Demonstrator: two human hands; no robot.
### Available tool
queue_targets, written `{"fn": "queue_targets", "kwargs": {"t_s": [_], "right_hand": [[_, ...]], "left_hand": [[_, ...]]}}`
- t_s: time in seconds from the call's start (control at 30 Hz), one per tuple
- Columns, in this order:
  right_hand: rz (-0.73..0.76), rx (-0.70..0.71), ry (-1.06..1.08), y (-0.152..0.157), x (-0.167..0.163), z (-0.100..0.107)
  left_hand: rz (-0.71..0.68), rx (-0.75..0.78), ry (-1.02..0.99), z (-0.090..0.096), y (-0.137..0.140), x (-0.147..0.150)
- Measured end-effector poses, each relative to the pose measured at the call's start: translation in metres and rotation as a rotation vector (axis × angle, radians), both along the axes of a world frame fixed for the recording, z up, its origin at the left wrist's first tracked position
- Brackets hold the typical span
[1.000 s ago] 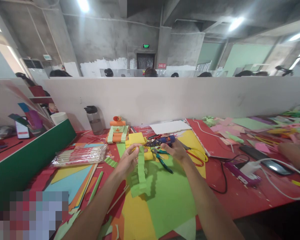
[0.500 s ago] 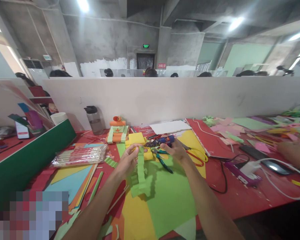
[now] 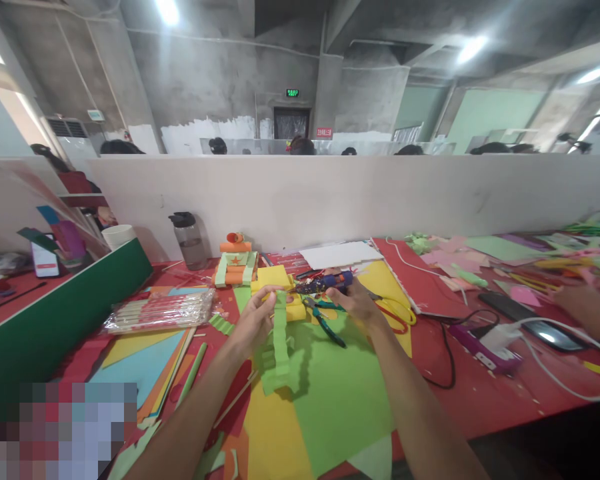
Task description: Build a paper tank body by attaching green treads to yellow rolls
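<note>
My left hand [image 3: 257, 321] pinches the top of a pleated light green paper strip [image 3: 281, 350], which hangs down over the green sheet [image 3: 347, 393]. In my right hand [image 3: 361, 303] is a dark blue hot glue gun [image 3: 325, 283], its nozzle pointing left at the strip's upper end. Whether the tip touches the paper I cannot tell. Just behind the hands sits a yellow paper box shape [image 3: 271, 279], partly covered by them. Green-handled pliers [image 3: 330, 328] lie below the glue gun. Scissors with red and yellow handles [image 3: 405, 312] rest right of my right hand.
An orange and green paper tank [image 3: 236, 261] stands near the partition beside a water bottle [image 3: 186, 240]. Bagged sticks [image 3: 160, 311] lie left, above coloured sheets [image 3: 130, 363]. At right are a purple power strip [image 3: 485, 348], cables, a phone [image 3: 535, 321] and another person's hand [image 3: 587, 303].
My right hand and the glue gun have shifted very slightly to the right. My left hand holds the strip in nearly the same place.
</note>
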State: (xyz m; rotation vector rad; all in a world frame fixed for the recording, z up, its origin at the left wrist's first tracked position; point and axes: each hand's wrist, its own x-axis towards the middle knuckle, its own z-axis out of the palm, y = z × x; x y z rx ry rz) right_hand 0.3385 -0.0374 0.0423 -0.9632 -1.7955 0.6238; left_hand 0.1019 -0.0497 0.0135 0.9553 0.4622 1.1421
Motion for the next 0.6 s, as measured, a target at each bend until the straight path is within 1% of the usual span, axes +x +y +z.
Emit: {"fn": "queue_targets", "kwargs": {"t_s": [0.13,0.27,0.37,0.6], "right_hand": [[-0.018,0.037,-0.052,0.003,0.001,-0.005],[-0.073,0.101,-0.11,0.008,0.003,-0.014],[-0.103,0.142,-0.148,0.011,0.003,-0.016],[-0.032,0.16,-0.252,0.008,0.0,-0.008]], "left_hand": [[0.033,-0.013,0.007,0.0,0.0,0.001],[0.002,-0.017,-0.005,0.0,0.001,0.001],[-0.001,-0.015,0.0,-0.001,0.001,0.001],[0.028,-0.035,0.018,-0.003,0.002,0.001]]}}
